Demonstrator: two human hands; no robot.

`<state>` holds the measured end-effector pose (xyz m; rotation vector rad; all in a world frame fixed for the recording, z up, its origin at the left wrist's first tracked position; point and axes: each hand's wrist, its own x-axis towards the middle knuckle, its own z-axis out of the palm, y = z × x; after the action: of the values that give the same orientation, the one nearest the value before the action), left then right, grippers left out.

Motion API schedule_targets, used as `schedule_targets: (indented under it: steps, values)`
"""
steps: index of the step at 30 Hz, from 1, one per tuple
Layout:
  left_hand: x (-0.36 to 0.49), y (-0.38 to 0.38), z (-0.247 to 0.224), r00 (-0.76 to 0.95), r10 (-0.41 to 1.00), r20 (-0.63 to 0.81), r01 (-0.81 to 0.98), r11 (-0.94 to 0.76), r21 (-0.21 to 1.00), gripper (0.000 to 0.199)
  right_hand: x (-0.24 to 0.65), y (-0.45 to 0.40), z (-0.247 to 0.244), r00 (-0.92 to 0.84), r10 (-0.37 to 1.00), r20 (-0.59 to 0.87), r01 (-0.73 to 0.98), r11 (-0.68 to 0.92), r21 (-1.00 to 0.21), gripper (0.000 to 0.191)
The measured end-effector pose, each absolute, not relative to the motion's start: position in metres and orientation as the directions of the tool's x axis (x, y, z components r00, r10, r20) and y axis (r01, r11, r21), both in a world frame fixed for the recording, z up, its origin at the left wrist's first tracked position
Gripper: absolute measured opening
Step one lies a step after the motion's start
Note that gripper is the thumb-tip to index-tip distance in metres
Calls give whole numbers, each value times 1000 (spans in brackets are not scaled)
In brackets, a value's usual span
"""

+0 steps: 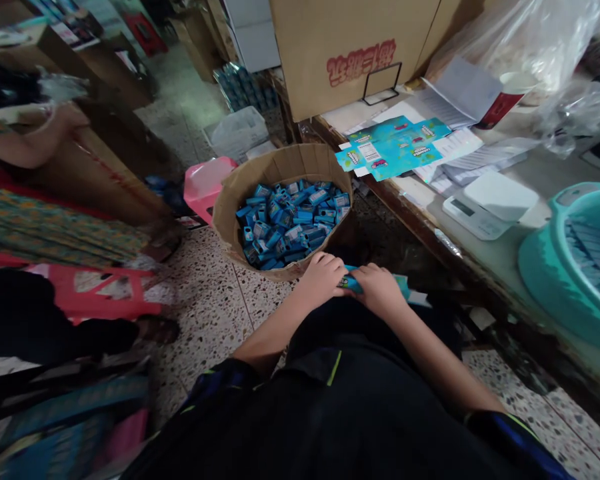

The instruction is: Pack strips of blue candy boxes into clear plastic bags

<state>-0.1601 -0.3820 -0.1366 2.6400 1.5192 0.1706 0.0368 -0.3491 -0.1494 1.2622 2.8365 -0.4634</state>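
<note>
Over my lap, my left hand (325,277) and my right hand (379,288) both grip a blue printed carton (351,283). The fingers of each hand are closed round it, side by side, and cover much of it. Its far end sticks out to the right past my right hand. Just beyond my hands stands a round brown cardboard bin (230,230). Inside it lie many small blue boxes (293,220), heaped loosely. On the table to the right, flat unfolded blue cartons (395,143) rest on papers.
The worn table (485,267) runs along my right, with a white digital scale (490,205) and a teal basket (555,267). A pink stool (207,183) stands behind the bin. At left, another person's arm (35,137) rests by a large cardboard box (105,167); red plastic seating (100,290) is below.
</note>
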Motion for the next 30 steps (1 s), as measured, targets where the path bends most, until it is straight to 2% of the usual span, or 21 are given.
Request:
schedule_targets:
  steps: [2,5,6,8,10,12,18,25,27,28,30]
  values:
    - [-164,-383,-150,489,869,-71,871,-482,94,36,30,-354,-167,-698,705,-126,699,632,-334,34]
    - [-171,-389,-170,466,863,-193,885,-454,107,28,30,-356,-188,-673,726,-143,700,562,-441,52]
    - [-173,-392,-177,464,858,-219,886,-448,121,25,31,-355,-192,-666,726,-170,700,530,-479,52]
    - [-173,-400,-187,472,845,-251,882,-449,145,18,33,-351,-198,-684,693,-229,686,505,-524,40]
    - [-169,-406,-195,486,833,-263,874,-459,161,14,34,-349,-201,-714,640,-283,681,540,-495,26]
    - [-165,-410,-200,485,832,-269,874,-454,170,17,31,-351,-202,-719,610,-332,692,586,-421,19]
    - [-162,-417,-212,400,873,-278,915,-362,180,49,19,-376,-205,-639,655,-403,768,566,-300,24]
    - [-166,-408,-227,360,866,-346,932,-318,173,45,12,-380,-198,-598,680,-425,802,503,-322,25]
    - [-170,-400,-228,342,875,-341,937,-291,193,42,20,-374,-195,-634,674,-380,772,523,-361,25]
    - [-173,-396,-228,316,887,-337,942,-253,219,40,26,-372,-193,-678,669,-305,729,559,-395,26]
    - [-181,-389,-225,208,930,-304,945,-110,309,38,44,-373,-185,-737,676,-7,602,652,-462,27]
